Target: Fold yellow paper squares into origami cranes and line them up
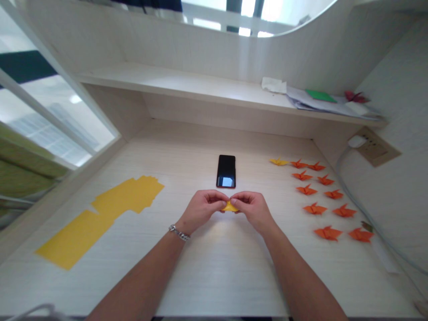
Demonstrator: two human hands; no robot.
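Note:
A small folded piece of yellow paper (230, 207) is pinched between both hands at the middle of the desk. My left hand (206, 207) grips its left side with thumb and fingers, and a chain bracelet circles that wrist. On the other side my right hand (250, 206) closes on the paper, its fingertips almost meeting those of the left. The fingers hide much of the paper, so its exact fold is unclear. Just beyond the hands lies a black phone (226, 171), flat on the desk.
Yellow paper sheets (76, 238) are spread overlapping on the left. Several orange paper cranes (314, 208) stand in rows on the right, with one yellow crane (278, 162) at their far end. A cable (347, 191) runs from the wall socket (377, 147). Papers lie on the shelf (200, 91).

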